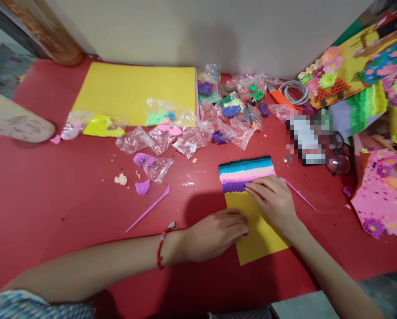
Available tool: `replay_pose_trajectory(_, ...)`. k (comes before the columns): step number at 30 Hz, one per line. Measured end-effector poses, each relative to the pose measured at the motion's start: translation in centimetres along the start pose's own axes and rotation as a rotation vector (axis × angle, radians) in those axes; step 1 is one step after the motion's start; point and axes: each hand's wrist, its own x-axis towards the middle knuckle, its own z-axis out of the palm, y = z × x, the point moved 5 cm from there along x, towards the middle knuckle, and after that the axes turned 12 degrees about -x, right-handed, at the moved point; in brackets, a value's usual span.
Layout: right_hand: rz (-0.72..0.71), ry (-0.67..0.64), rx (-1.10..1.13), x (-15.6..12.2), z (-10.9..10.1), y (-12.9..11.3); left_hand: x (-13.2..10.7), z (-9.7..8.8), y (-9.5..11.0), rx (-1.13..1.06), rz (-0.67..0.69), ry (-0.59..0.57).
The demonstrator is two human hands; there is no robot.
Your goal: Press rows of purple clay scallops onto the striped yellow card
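Note:
On the red table lies a yellow card [258,250], its upper part covered with scalloped bands of clay [246,170] in dark teal, blue, white, pink and purple. My right hand [276,201] is closed, its thumb and fingertips pinched at the right part of the purple clay band [233,186]. Over the card's left edge rests my left hand [216,232], fingers curled together around a bit of dark purple clay [245,234], mostly hidden. A pink modelling tool [148,209] lies left of the card; another pink tool [299,193] is partly behind my right hand.
Several plastic bags of coloured clay [158,139] spread across the back, some on a large yellow sheet [132,88]. An orange cutter [281,97], a tape roll [294,92], glasses [338,163] and finished clay pictures [380,195] lie right. A pale cup [19,117] stands left.

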Motion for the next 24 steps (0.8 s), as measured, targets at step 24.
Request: replay_pose_trajectory(24, -0.108, -0.034, -0.054, -1.3, -1.1, -0.9, 0.1, 0.0, 0.4, 0.062, 0.025, 0.031)
